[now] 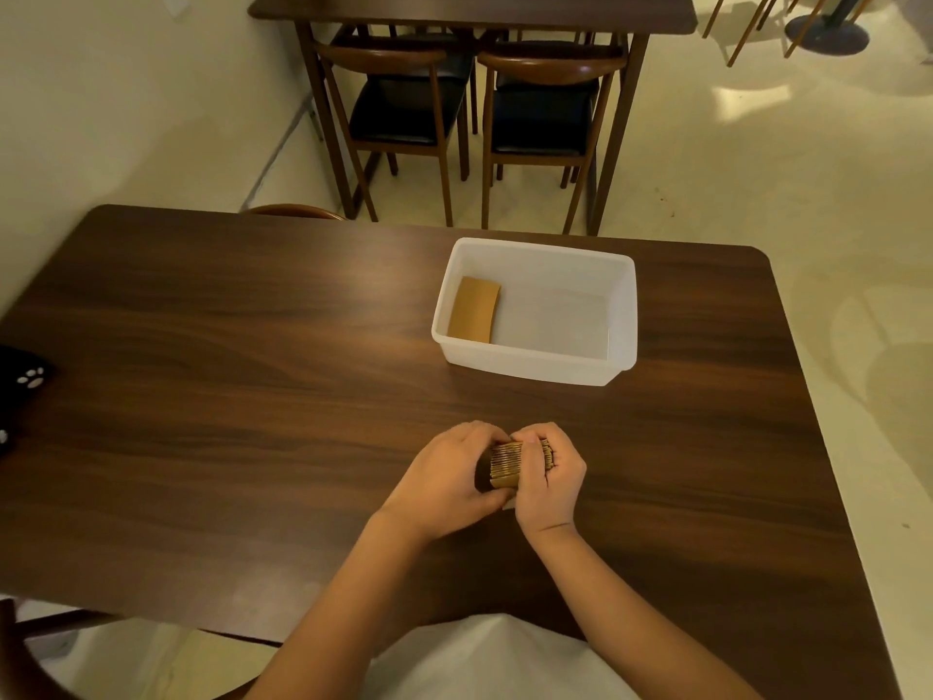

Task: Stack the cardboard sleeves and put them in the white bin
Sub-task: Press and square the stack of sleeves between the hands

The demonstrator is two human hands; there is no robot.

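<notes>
A thick stack of brown cardboard sleeves (506,463) stands on edge on the dark wooden table, near its front middle. My left hand (444,477) presses against the stack's left side and my right hand (550,477) wraps its right side, so both grip it. Most of the stack is hidden by my fingers. Beyond it, toward the far right, stands the white bin (623,315). Brown cardboard sleeves (474,309) lie flat at the left end of the bin's floor; I cannot tell whether it is one or several.
The table (227,356) extends wide to the left. A black object with white paw prints (22,386) lies at its left edge. Behind the table stand two dark chairs (404,108) and another wooden table (469,12).
</notes>
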